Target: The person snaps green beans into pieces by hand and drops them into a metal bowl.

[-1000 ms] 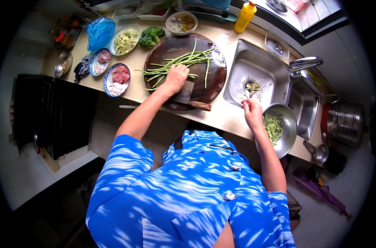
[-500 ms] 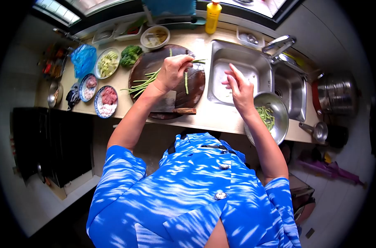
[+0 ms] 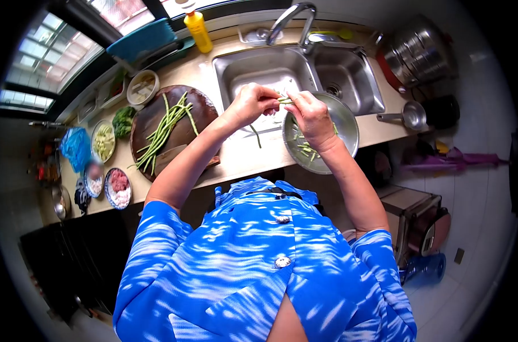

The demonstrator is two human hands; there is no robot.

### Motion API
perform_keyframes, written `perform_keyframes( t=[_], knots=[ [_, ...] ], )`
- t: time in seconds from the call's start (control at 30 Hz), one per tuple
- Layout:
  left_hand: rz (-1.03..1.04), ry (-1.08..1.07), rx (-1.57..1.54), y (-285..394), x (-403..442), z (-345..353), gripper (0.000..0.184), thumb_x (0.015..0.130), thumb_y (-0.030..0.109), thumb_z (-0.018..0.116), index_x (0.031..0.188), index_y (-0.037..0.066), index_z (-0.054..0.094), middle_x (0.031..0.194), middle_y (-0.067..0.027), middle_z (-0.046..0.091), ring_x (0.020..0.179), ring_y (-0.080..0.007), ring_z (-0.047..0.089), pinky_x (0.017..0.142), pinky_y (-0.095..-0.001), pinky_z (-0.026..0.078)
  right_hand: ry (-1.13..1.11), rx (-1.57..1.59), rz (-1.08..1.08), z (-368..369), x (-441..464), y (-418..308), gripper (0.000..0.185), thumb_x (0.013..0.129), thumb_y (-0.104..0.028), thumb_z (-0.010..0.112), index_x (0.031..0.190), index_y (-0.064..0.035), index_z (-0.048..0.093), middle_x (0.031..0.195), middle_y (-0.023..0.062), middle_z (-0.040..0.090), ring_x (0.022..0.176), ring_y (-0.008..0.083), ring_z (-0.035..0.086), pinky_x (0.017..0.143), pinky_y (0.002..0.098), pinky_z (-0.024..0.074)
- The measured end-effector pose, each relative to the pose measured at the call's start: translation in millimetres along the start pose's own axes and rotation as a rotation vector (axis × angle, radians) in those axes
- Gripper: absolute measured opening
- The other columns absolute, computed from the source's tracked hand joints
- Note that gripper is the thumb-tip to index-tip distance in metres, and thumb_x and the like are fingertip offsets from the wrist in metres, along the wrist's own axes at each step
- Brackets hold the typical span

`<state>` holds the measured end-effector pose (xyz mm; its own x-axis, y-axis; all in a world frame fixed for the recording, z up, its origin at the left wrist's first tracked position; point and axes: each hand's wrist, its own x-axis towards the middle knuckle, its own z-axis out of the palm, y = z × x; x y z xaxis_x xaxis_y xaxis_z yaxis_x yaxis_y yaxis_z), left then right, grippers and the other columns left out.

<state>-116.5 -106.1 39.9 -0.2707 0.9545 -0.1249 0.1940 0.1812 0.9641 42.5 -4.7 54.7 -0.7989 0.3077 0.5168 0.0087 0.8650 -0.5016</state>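
Observation:
My left hand (image 3: 251, 106) is closed on green beans (image 3: 284, 100) at the near edge of the sink, and one long bean hangs below it. Fingertip to fingertip with it, my right hand (image 3: 312, 117) pinches the other end of the beans. Under my right hand stands a metal bowl (image 3: 349, 122) with cut bean pieces inside. More long beans (image 3: 166, 130) lie on the round dark chopping board (image 3: 182, 97) to the left. My left forearm partly covers the cleaver on the board.
Behind the hands is the double sink (image 3: 350, 71) with its faucet (image 3: 293, 11). Broccoli (image 3: 124, 121), a plate of cut vegetables (image 3: 104, 142) and a plate of meat (image 3: 118, 188) stand at left. A small pan (image 3: 413, 115) and a large steel pot (image 3: 415, 54) are at right.
The view has turned right. My left hand has moved from the board to the sink's edge with beans, and my right hand has come to meet it and closed on them.

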Motion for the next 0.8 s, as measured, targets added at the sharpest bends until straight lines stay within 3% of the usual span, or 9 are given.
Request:
perform_keyframes(
  t=[0.13, 0.33, 0.4, 0.43, 0.47, 0.53, 0.67, 0.73, 0.8],
  knots=[
    [0.035, -0.127, 0.133, 10, 18, 25, 0.011, 0.082, 0.005, 0.062, 0.089, -0.003, 0.067, 0.068, -0.0028, 0.062, 0.059, -0.0058, 0.053, 0.054, -0.0217, 0.045, -0.039, -0.187, -0.012, -22, -14, 14, 0.019, 0.076, -0.009, 0.065, 0.091, -0.0016, 0.056, 0.081, 0.0106, 0.054, 0.072, 0.0283, 0.06, 0.06, 0.0372, 0.0481],
    [0.204, -0.138, 0.252, 16, 39, 58, 0.009, 0.082, 0.006, 0.062, 0.086, 0.0, 0.066, 0.063, -0.0044, 0.06, 0.06, -0.0092, 0.055, 0.056, -0.0264, 0.045, -0.177, -0.387, -0.036, -46, -27, 38, 0.016, 0.081, -0.021, 0.059, 0.082, -0.0057, 0.056, 0.077, 0.0091, 0.054, 0.065, 0.0269, 0.058, 0.06, 0.0384, 0.0472],
    [0.325, -0.148, 0.488, 15, 42, 65, 0.009, 0.081, 0.008, 0.062, 0.086, 0.001, 0.066, 0.064, -0.008, 0.061, 0.059, -0.014, 0.057, 0.058, -0.0288, 0.046, -0.273, -0.37, -0.006, -50, -35, 49, 0.014, 0.082, -0.018, 0.058, 0.076, -0.006, 0.055, 0.072, 0.0096, 0.054, 0.064, 0.0282, 0.058, 0.06, 0.0386, 0.0472],
    [0.347, -0.161, 0.473, 17, 42, 67, 0.01, 0.081, 0.011, 0.063, 0.085, 0.002, 0.065, 0.066, -0.0117, 0.061, 0.06, -0.0195, 0.059, 0.06, -0.0312, 0.046, -0.21, -0.201, 0.031, -50, -40, 53, 0.016, 0.083, -0.016, 0.056, 0.073, -0.0035, 0.056, 0.068, 0.0117, 0.056, 0.063, 0.0294, 0.058, 0.057, 0.0382, 0.0453],
    [0.345, -0.162, 0.474, 18, 43, 68, 0.01, 0.081, 0.011, 0.063, 0.085, 0.002, 0.065, 0.066, -0.0117, 0.061, 0.06, -0.0195, 0.059, 0.06, -0.0312, 0.046, -0.209, -0.199, 0.031, -53, -43, 56, 0.016, 0.083, -0.016, 0.056, 0.073, -0.0035, 0.056, 0.068, 0.0117, 0.056, 0.063, 0.0294, 0.058, 0.057, 0.0382, 0.0453],
    [0.332, -0.223, 0.283, 25, 42, 71, 0.011, 0.08, 0.012, 0.064, 0.085, 0.001, 0.063, 0.069, -0.0139, 0.062, 0.063, -0.0227, 0.06, 0.061, -0.0331, 0.046, -0.198, 0.237, 0.235, -60, -47, 57, 0.017, 0.084, -0.014, 0.056, 0.072, -0.0013, 0.059, 0.068, 0.0136, 0.058, 0.062, 0.0289, 0.059, 0.056, 0.037, 0.0436],
    [0.391, -0.225, 0.322, 22, 45, 80, 0.011, 0.079, 0.01, 0.064, 0.085, 0.001, 0.063, 0.07, -0.0151, 0.061, 0.065, -0.0244, 0.061, 0.062, -0.0348, 0.046, -0.211, 0.397, 0.467, -55, -60, 61, 0.019, 0.084, -0.013, 0.056, 0.073, 0.0003, 0.061, 0.065, 0.0151, 0.059, 0.058, 0.0273, 0.058, 0.056, 0.0344, 0.0435],
    [0.419, -0.23, 0.394, 22, 46, 84, 0.011, 0.077, 0.007, 0.063, 0.086, 0.001, 0.063, 0.071, -0.0162, 0.061, 0.065, -0.027, 0.06, 0.062, -0.0357, 0.046, -0.186, 0.386, 0.422, -53, -63, 65, 0.019, 0.084, -0.014, 0.057, 0.072, 0.0003, 0.059, 0.065, 0.0148, 0.058, 0.057, 0.0265, 0.057, 0.055, 0.0347, 0.0427],
    [0.406, -0.231, 0.422, 24, 46, 85, 0.011, 0.076, 0.006, 0.063, 0.085, 0.0, 0.064, 0.072, -0.0157, 0.062, 0.065, -0.0292, 0.06, 0.062, -0.0363, 0.047, -0.101, 0.182, 0.22, -53, -65, 66, 0.018, 0.084, -0.014, 0.057, 0.072, -0.0003, 0.058, 0.066, 0.0151, 0.056, 0.056, 0.0262, 0.056, 0.056, 0.0352, 0.0423]
  ],
)
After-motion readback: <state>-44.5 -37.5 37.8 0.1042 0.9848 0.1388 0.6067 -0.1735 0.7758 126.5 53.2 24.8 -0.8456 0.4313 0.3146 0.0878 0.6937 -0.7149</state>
